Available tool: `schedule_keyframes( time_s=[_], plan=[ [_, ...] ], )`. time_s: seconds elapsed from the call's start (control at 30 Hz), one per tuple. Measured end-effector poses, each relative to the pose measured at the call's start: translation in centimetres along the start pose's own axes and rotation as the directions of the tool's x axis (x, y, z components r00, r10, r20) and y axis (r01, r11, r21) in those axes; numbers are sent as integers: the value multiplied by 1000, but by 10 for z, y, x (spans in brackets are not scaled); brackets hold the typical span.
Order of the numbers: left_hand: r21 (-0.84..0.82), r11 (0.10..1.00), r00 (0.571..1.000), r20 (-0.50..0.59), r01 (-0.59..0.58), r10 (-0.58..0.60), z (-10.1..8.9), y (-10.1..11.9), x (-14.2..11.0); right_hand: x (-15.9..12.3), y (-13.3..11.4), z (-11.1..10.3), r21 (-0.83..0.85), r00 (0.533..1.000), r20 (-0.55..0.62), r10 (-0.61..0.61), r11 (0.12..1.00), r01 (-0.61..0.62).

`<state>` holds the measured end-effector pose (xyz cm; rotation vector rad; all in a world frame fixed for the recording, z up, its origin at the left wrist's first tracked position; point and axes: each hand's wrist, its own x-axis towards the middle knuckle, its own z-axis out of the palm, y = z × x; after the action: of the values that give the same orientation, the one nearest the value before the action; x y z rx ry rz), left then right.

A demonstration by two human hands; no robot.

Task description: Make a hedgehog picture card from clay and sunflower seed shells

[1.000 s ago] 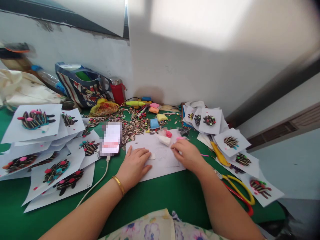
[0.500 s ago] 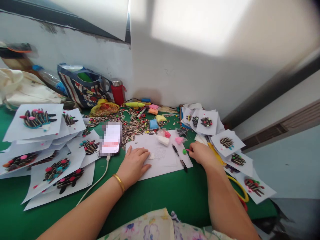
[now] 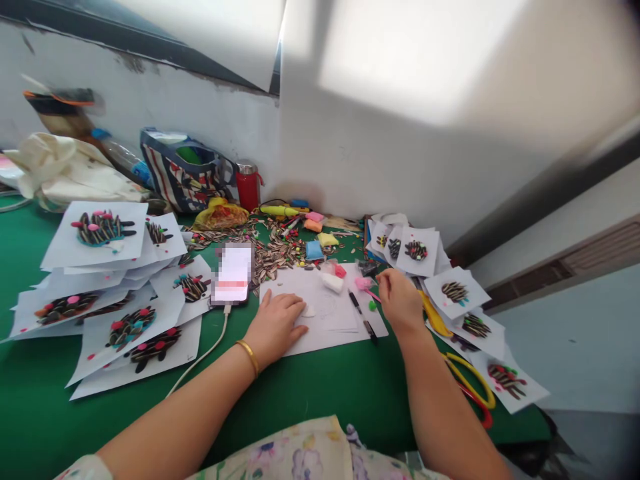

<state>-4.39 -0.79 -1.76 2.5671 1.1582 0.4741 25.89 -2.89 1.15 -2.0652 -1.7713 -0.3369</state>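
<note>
My left hand (image 3: 277,327) lies flat with its fingers apart on the white paper (image 3: 315,341), which bears a faint drawn outline. Close to its fingertips is a small white piece (image 3: 309,311). At the paper's right edge my right hand (image 3: 401,305) is closed in a pinch on a thin pink stick (image 3: 374,295). The stick's tip points toward a lump of pink clay (image 3: 363,283). Just below the stick sits a small green ball (image 3: 373,306). A black pen (image 3: 363,317) lies across the paper, near white clay (image 3: 332,283) and red clay (image 3: 341,271).
Sheets with seed-covered hedgehog figures are stacked at left (image 3: 113,233) and right (image 3: 455,291). A phone (image 3: 234,273) with a cable lies left of the paper. Loose striped seeds (image 3: 275,250) and clay packets (image 3: 315,251) spread behind it. Yellow-handled scissors (image 3: 483,383) lie at right.
My right hand has moved away from the green ball, back toward the pink clay, and the pink stick shows more. My left hand stays on the paper. The view has turned slightly left.
</note>
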Motion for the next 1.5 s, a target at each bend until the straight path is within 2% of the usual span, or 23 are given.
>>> schedule_keyframes(
  time_s=[0.13,0.23,0.3,0.47,0.57,0.63,0.7,0.73,0.77,0.83,0.87,0.93,1.0,1.03,1.07,1.13,1.2,1.27,1.37,1.5],
  plan=[
    [-3,1000,1000,0,2,-2,1,-1,0,2,10,1,-144,976,214,40,990,-9],
    [-3,1000,1000,-3,-3,3,2,-2,0,3,19,6,-229,894,434,110,973,-8],
    [-6,1000,1000,-8,-2,2,2,-2,0,4,17,10,-278,855,499,144,961,0],
    [-22,1000,1000,-25,5,-5,4,-3,-1,10,9,11,-346,841,508,186,938,1],
    [-29,1000,999,-32,2,-3,5,-3,-1,11,11,-1,-317,893,377,245,940,-124],
    [-29,1000,1000,-31,-4,3,6,-4,-1,10,10,-13,-176,941,227,252,961,-215],
    [-27,1000,999,-33,-7,6,6,-4,-1,8,1,-23,152,972,167,166,970,-192],
    [-27,1000,999,-35,-7,6,6,-4,-1,7,-6,-26,370,976,195,93,915,-161],
    [-28,1000,999,-37,-7,6,6,-4,-1,6,-15,-28,565,971,238,-1,814,-137],
    [-33,999,999,-39,-9,7,6,-4,-1,3,-34,-28,782,931,329,-157,598,-176],
    [-37,999,999,-37,-10,9,5,-4,-1,1,-42,-26,828,895,386,-223,511,-230],
    [-41,999,999,-33,-8,7,5,-4,-1,-4,-56,-19,856,795,493,-354,361,-370],
    [-42,999,1000,-29,-3,2,4,-3,-1,-9,-63,-7,835,710,550,-440,256,-488],
    [-42,999,1000,-27,-2,1,4,-3,-1,-12,-64,-1,827,698,557,-451,226,-514],
    [-42,999,1000,-27,-3,2,4,-3,-1,-14,-65,5,829,706,555,-440,215,-517],
    [-42,999,1000,-28,-5,4,4,-4,-1,-17,-65,14,855,771,518,-370,252,-453],
    [-41,999,1000,-32,-1,0,5,-4,-1,-19,-65,20,867,831,466,-305,347,-359],
    [-39,999,1000,-28,7,-8,5,-4,0,-21,-66,21,848,847,447,-288,436,-300],
    [-39,999,1000,-8,17,-17,4,-3,0,-26,-69,19,811,815,462,-350,540,-228],
    [-65,997,999,13,36,-35,2,-2,1,-32,-73,16,789,727,435,-531,614,-23]
  ],
)
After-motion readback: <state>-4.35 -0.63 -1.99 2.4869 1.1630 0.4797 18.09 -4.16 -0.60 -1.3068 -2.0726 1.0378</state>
